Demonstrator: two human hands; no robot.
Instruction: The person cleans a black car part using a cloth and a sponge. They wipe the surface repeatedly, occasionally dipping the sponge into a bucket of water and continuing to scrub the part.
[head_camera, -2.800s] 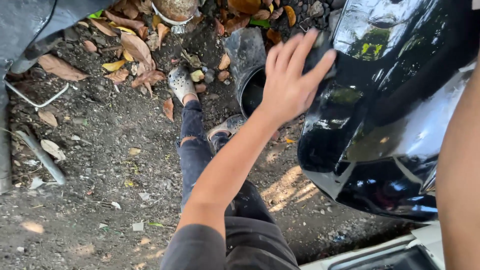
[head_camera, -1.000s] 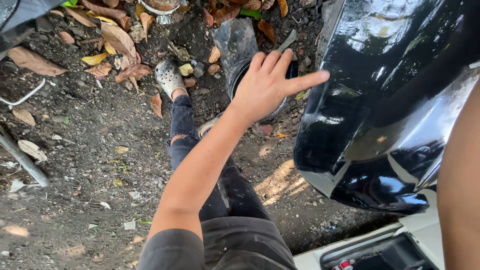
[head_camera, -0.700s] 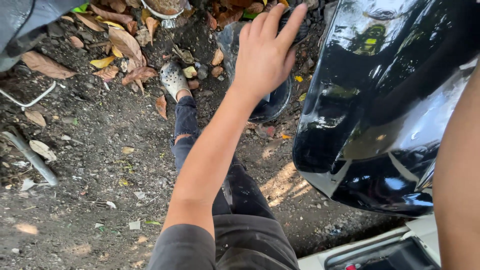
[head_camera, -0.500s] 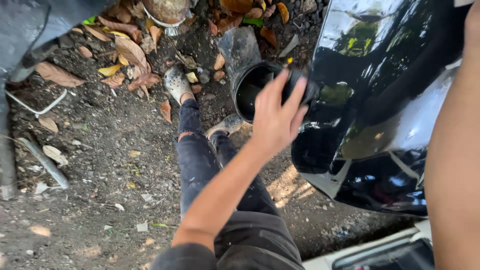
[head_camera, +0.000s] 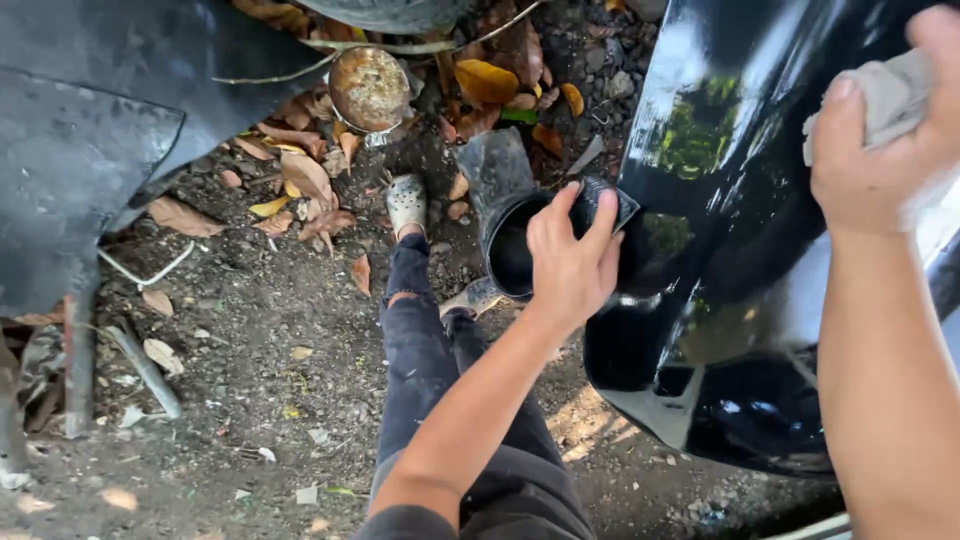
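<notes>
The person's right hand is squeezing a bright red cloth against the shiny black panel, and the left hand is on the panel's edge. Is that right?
Not quite. The crumpled cloth in the right hand is pale grey, not bright red, as the head view shows. The rest holds: it is pressed against the shiny black curved panel, and the left hand rests on that panel's edge.

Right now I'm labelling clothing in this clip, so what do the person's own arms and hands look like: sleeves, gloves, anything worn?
Both hands are bare, no gloves, rings or watch showing. The left hand leads up a bare forearm to a short dark grey sleeve. The right hand and its forearm are bare; no sleeve is in view.
</notes>
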